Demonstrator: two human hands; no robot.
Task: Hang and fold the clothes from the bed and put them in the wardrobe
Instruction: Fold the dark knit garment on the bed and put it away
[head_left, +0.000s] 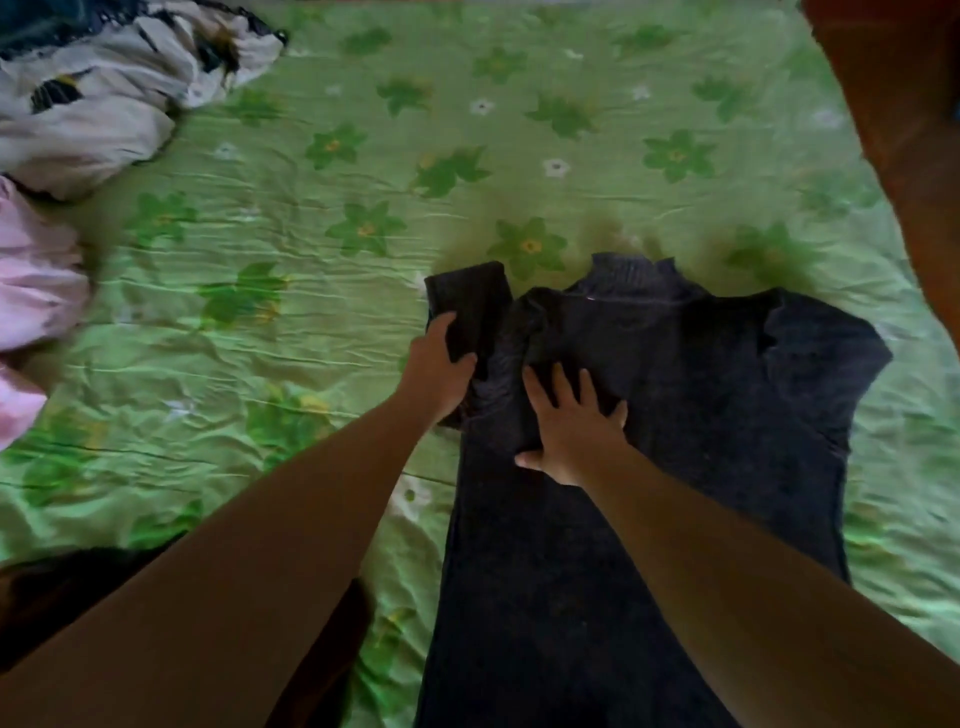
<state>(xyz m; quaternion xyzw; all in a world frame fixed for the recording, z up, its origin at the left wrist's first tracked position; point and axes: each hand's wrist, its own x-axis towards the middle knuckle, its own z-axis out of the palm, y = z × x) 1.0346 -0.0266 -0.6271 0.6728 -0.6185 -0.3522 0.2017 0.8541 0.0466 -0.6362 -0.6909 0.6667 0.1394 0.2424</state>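
Sweater lies flat on the green flowered bed; left hand curls its fingers round the sleeve, right hand presses the chest, fingers spread.

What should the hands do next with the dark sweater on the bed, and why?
Probably fold the sleeve inward over the sweater. The left hand grips that sleeve beside the collar, and the right hand presses flat on the sweater next to it, likely pinning the fold line. The sweater lies flat on the green sheet, its other side spread out, not yet folded.
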